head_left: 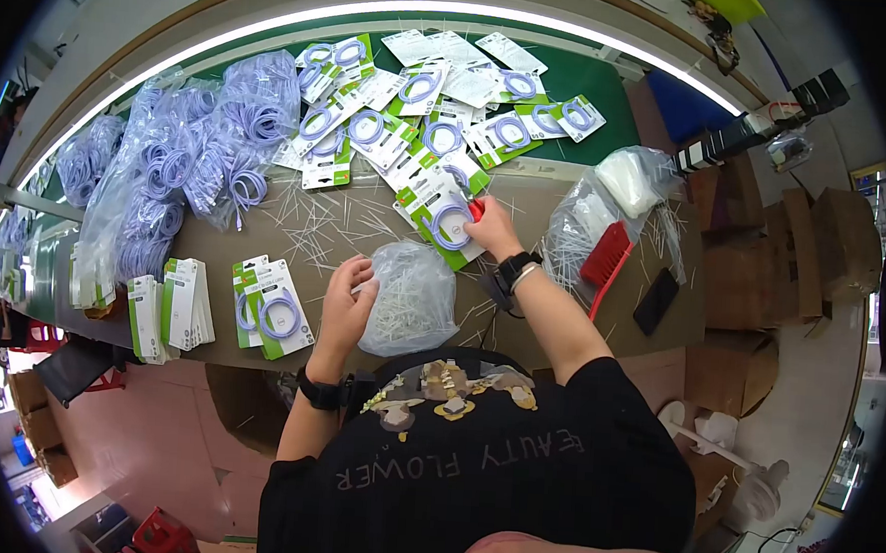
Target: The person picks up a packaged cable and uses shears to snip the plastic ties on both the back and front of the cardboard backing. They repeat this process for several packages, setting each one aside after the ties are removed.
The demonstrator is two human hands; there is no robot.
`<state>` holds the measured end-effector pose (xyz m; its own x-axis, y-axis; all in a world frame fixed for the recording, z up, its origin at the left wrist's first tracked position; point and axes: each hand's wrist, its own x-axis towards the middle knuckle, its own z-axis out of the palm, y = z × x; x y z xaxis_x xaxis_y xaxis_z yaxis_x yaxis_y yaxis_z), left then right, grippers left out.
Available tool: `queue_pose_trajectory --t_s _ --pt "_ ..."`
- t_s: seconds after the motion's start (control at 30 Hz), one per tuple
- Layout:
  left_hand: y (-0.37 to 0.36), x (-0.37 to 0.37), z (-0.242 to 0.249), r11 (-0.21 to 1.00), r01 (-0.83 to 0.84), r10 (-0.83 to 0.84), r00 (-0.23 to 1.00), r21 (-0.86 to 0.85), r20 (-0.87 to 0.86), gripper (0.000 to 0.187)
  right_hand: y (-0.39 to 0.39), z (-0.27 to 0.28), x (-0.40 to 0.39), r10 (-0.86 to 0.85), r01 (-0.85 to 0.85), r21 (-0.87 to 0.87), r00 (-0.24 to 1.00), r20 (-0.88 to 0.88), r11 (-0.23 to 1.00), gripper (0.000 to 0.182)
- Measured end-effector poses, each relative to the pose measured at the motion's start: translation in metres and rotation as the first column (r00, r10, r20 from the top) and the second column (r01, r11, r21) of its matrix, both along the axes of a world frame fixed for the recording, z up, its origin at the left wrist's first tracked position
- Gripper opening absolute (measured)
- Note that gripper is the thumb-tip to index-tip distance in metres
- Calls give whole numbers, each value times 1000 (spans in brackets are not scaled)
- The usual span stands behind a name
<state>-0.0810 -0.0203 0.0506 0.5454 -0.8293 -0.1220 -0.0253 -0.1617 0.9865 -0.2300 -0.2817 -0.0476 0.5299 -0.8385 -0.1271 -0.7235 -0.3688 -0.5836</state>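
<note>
My right hand (pixel 495 231) is closed around red-handled cutters (pixel 477 209), whose jaws rest over a carded cable pack. That pack holds a coiled lilac cable (pixel 452 227) on a white and green card and lies on the front of a heap of similar packs. My left hand (pixel 348 297) holds nothing visible, with thumb and fingers apart, just left of a clear plastic bag (pixel 412 300) full of thin white plastic strips. More thin strips (pixel 316 215) lie scattered on the brown work surface behind it.
Bags of coiled lilac cables (pixel 256 117) fill the left rear. Carded packs (pixel 271 308) and stacked cards (pixel 186 303) stand at the front left. On the right are a red brush (pixel 606 255), a dark phone (pixel 655 301) and a plastic bag (pixel 633 181) with white contents.
</note>
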Motion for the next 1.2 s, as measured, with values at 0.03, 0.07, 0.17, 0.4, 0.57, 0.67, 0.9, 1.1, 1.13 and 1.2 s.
queue_pose_trajectory --t_s 0.03,0.07,0.17,0.4,0.57,0.67,0.9,1.1,1.13,1.2 --pt "-3 -2 6 1000 -3 3 1000 -5 -1 40 2 13 -5 -55 51 36 992 111 998 52" --pt "-7 -5 15 999 23 -23 1000 23 9 41 6 28 -11 -113 98 76 970 215 992 51" --pt "-23 -16 26 994 85 -87 996 75 22 42 25 77 -22 -218 164 162 883 414 973 47" --pt "-63 -47 36 978 -15 24 999 -207 41 47 98 152 -29 -327 -172 518 601 729 838 53" --pt "-31 -33 10 983 5 -145 629 -182 -764 48 104 165 -65 -78 -329 334 599 797 883 47" --pt "-13 -34 -11 730 -37 -636 -401 -683 -659 56 107 177 -84 71 -302 234 739 670 924 47" --pt "16 -43 17 882 -82 -468 -47 -464 -882 70 124 226 -98 478 -423 -231 828 294 876 49" --pt "28 -38 41 889 -27 -450 128 -457 -884 76 124 216 -96 516 -462 -372 855 54 805 53" --pt "30 -39 42 889 -10 -450 173 -458 -876 78 125 216 -96 516 -464 -370 855 53 805 53" --pt "33 -40 45 887 24 -450 260 -460 -854 80 126 217 -94 527 -473 -363 848 60 803 53"
